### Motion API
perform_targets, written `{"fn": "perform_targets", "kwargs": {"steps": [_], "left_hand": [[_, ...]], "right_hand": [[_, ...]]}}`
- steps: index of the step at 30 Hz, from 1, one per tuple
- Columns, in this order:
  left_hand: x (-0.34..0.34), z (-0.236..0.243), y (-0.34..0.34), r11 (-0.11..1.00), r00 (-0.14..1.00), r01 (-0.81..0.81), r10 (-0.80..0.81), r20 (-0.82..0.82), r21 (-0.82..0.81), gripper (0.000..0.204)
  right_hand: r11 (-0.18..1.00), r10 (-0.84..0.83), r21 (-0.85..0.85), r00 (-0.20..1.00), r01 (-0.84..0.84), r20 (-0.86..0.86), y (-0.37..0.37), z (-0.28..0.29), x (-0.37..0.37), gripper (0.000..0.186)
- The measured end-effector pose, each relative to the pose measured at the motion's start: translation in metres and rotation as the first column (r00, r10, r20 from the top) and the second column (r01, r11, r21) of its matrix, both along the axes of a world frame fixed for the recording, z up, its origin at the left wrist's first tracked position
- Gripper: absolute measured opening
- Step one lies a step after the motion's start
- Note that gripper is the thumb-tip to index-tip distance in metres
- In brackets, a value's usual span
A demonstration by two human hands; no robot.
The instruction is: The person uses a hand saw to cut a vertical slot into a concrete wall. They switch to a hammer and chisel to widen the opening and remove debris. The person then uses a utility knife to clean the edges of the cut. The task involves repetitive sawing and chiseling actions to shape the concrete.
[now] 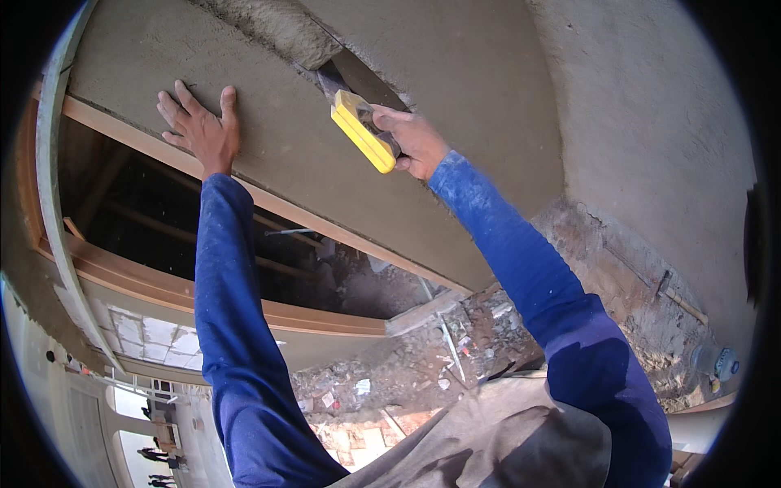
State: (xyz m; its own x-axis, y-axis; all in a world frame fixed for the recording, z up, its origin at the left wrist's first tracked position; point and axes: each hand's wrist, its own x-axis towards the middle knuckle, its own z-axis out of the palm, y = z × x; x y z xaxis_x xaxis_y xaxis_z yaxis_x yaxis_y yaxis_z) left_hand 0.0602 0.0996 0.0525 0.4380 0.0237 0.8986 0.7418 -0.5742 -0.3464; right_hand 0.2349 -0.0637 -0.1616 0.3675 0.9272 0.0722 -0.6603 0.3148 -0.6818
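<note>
My right hand (416, 143) is wrapped round the yellow and black handle of what looks like a handsaw (362, 134). Its grey blade points up and away, toward a dark, narrow slot (366, 79) in the grey plastered wall (293, 154); how far the blade goes in cannot be made out. Rough, crumbly mortar (281, 32) lines the slot's upper left end. To the left, my left hand (203, 126) rests on the plaster with its fingers spread, holding nothing, just above the edge of a wooden frame (325, 317).
Inside the wooden frame is a dark opening (146, 195). A long pale bar (50, 163) crosses its left side. Rubble (407, 354) covers the ground below. A hammer (683, 302) and a clear plastic bottle (716, 362) lie at right. Small figures of people (154, 455) appear far off, lower left.
</note>
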Motion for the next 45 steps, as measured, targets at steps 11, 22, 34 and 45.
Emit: {"fn": "perform_targets", "kwargs": {"steps": [11, 22, 34, 45], "left_hand": [[0.014, -0.011, 0.012, 0.995, 0.996, 0.043, -0.050, 0.074, 0.091, 0.093], [0.009, -0.010, 0.016, 0.992, 0.997, 0.034, -0.042, 0.066, 0.119, 0.090], [0.005, -0.014, 0.013, 0.993, 0.994, 0.012, -0.025, 0.110, 0.114, 0.090], [0.009, -0.009, 0.014, 0.993, 0.992, 0.008, -0.024, 0.123, 0.121, 0.090]], "right_hand": [[0.999, -0.038, -0.030, 0.989, 0.043, 0.142, -0.002, 0.022, -0.007, 0.044], [0.998, -0.036, 0.049, 0.996, 0.032, 0.079, -0.027, 0.001, -0.031, 0.048], [0.971, -0.082, 0.225, 0.997, 0.076, 0.016, -0.031, -0.035, -0.062, 0.056], [0.950, -0.076, 0.302, 0.997, 0.081, -0.028, -0.022, -0.036, -0.067, 0.054]]}}
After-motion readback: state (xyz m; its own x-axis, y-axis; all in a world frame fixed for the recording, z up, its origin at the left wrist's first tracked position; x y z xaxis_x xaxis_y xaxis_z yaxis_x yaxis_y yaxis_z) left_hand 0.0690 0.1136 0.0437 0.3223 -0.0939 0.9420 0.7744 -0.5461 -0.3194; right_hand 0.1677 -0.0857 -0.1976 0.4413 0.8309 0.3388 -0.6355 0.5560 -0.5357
